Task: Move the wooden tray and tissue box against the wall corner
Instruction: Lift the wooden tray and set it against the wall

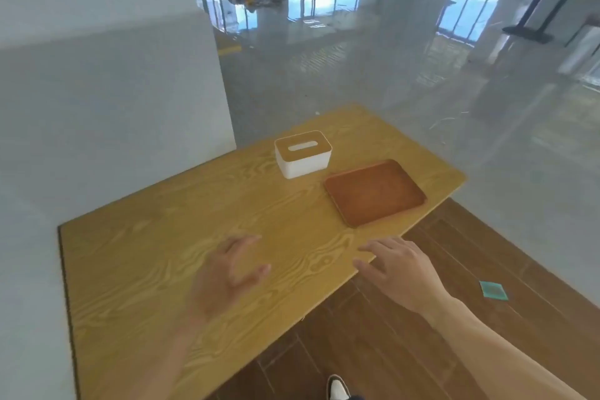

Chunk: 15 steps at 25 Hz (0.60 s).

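A pale grey wall runs along the left and ends in an outer corner, with a glossy, reflective hall floor beyond and brown wood-look floor tiles nearer the person. One yellow wood-grain table sits with its left edge against the wall (its far left part meets the wall corner). On it lie two things: one reddish-brown wooden tray, shallow and bare inside, near the table's right edge, and one white tissue box with a wooden lid and slot, standing just beside the tray's far left corner, apart from the wall. Two bare hands hover at the near side, neither touching either thing. The left hand is over the tabletop, fingers loosely spread and curved, holding nothing. The right hand is at the table's near edge, palm down, fingers spread, also holding nothing. One small teal square lies on the tiles to the right, and one shoe shows at the bottom.
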Available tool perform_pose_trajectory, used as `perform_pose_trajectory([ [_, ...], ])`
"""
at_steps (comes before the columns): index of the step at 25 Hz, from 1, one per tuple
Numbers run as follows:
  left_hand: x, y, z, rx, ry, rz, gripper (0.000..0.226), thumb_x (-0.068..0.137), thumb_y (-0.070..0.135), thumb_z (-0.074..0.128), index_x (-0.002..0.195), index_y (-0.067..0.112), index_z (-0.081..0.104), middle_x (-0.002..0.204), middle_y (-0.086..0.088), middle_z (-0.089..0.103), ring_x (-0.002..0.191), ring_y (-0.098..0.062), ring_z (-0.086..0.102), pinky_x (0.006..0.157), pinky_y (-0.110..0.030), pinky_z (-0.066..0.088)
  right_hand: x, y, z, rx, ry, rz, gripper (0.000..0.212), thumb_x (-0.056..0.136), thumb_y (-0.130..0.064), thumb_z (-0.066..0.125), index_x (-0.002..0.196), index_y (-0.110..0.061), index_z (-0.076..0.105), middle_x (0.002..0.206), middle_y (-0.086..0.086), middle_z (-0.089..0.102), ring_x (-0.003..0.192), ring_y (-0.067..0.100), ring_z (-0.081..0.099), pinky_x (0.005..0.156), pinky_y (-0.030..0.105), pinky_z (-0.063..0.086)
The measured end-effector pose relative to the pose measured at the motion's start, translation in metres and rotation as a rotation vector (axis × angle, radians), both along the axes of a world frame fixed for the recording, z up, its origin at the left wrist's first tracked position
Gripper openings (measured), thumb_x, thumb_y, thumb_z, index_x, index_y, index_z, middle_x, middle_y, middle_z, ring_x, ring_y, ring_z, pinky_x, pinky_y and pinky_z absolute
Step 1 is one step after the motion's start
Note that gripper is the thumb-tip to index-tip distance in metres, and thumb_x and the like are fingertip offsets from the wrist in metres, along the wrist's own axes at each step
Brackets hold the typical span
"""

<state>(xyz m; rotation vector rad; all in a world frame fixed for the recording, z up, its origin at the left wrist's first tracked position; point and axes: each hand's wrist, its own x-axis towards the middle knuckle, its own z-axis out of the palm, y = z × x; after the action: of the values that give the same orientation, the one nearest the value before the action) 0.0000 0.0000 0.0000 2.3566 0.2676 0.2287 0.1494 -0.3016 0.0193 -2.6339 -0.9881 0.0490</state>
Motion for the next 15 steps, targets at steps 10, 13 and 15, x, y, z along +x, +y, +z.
perform_pose_trajectory([
  [10, 0.121, -0.053, -0.02, -0.011, 0.122, -0.193, 0.061, 0.08, 0.07, 0.054, 0.128, 0.033, 0.058, 0.131, 0.019, 0.053, 0.124, 0.001, 0.048, 0.104, -0.032, 0.042, 0.08, -0.086, -0.031, 0.015, 0.069, -0.164, 0.058, 0.089, -0.074, 0.031, 0.117, -0.037, 0.066, 0.124, -0.016, 0.067, 0.119, 0.007, 0.055, 0.098, 0.036, 0.043],
  [13, 0.163, -0.065, -0.031, 0.005, 0.171, -0.162, 0.059, 0.079, 0.073, 0.053, 0.127, 0.039, 0.057, 0.131, 0.026, 0.051, 0.123, 0.006, 0.046, 0.103, -0.03, 0.041, 0.134, -0.103, -0.046, 0.01, 0.086, -0.153, 0.049, 0.091, -0.068, 0.04, 0.117, -0.036, 0.066, 0.123, -0.016, 0.067, 0.117, 0.007, 0.056, 0.095, 0.034, 0.042],
  [15, 0.19, -0.074, -0.037, 0.013, 0.201, -0.132, 0.059, 0.079, 0.077, 0.051, 0.126, 0.041, 0.056, 0.13, 0.028, 0.05, 0.122, 0.009, 0.045, 0.102, -0.026, 0.04, 0.17, -0.114, -0.054, 0.003, 0.111, -0.154, 0.045, 0.092, -0.066, 0.043, 0.117, -0.036, 0.066, 0.123, -0.016, 0.067, 0.115, 0.008, 0.057, 0.091, 0.032, 0.042],
])
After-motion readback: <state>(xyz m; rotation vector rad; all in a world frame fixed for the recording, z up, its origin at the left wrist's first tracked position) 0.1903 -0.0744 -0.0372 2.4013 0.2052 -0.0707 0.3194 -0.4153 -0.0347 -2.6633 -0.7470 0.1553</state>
